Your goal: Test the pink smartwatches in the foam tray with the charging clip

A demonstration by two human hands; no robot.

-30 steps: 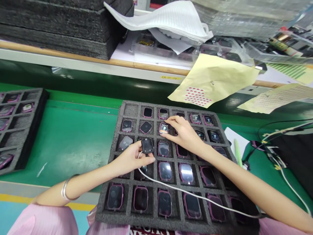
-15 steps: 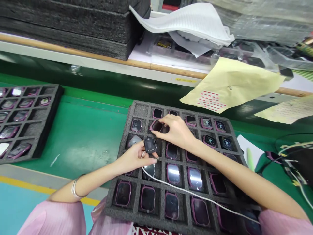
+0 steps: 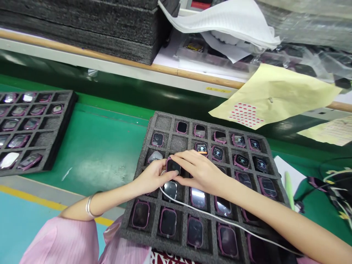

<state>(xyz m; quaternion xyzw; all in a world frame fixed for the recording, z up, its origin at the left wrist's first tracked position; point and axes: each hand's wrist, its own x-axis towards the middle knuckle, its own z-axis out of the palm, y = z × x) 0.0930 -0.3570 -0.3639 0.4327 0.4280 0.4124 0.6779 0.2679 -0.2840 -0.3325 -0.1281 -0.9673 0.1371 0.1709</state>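
Half a second ago, the right hand [image 3: 200,170] was reaching into a compartment [image 3: 178,143] near the far left of the grey foam tray [image 3: 163,122]; now that compartment shows its foam bottom, and the purple-framed watch [image 3: 173,167] is between the two hands, above the left part of the tray. The fingers of the right hand are nearly closed on its far and right edges, while the left hand [image 3: 154,174] holds it from the left, with the thumb lying over the near part of the dark screen. The black pad, which the left hand was showing earlier, is now hidden, but the white cable [image 3: 203,211] still runs from this hand toward the near right. So, in my judgement, the work has passed from picking up to bringing watch and pad together; whether they already touch, I cannot tell.
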